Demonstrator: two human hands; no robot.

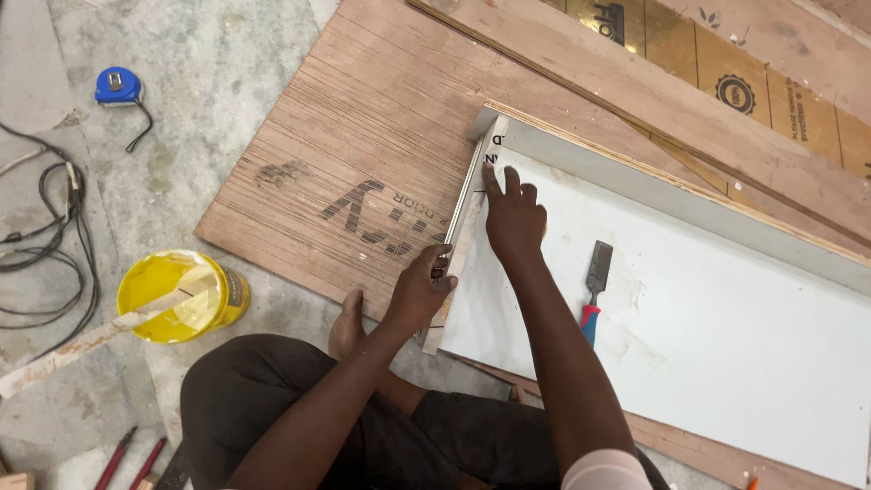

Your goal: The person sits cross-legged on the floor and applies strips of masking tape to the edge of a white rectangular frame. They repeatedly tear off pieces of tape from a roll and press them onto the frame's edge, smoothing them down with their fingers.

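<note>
The left hand (422,286) pinched the thin strip (463,231), which looked light and bendy; the right hand (513,218) pressed it flat-fingered against the white board (708,336).

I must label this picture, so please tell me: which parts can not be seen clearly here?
Head view only:
- Left hand: fingertips curl around the edge strip, hidden.
- White board: right end cut off by the frame.
- Chisel: blade tip too small to judge.
- Yellow bucket: contents unclear.
</note>
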